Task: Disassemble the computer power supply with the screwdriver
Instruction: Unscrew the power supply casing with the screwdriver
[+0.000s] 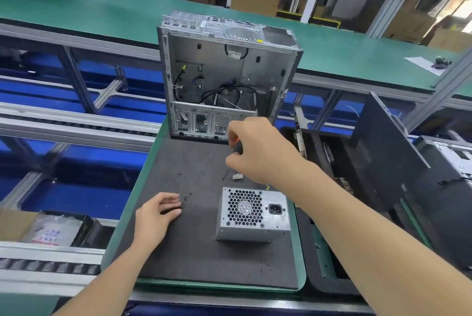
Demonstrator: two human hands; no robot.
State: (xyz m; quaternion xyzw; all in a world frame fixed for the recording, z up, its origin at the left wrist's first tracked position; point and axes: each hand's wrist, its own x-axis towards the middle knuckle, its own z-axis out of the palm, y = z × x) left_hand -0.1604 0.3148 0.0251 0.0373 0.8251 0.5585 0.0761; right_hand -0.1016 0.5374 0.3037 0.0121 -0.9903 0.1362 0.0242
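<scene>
One power supply (252, 214) sits on the mat (178, 251), with one open case (227, 73) behind. The right hand (260, 152) grips one screwdriver (237, 146). The left hand (157, 212) curls by tiny screws (187, 197); I cannot tell if it holds any.

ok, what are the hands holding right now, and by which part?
Right hand grips the screwdriver by its black handle, shaft pointing down. Left hand is over the mat, fingers curled; whether it pinches anything cannot be told.

right hand (260, 154) stretched forward, fingers curled round screwdriver (237, 146), forearm bare, left hand (157, 214) low, palm turned inward, fingers loosely curled, possibly pinching something small
</scene>
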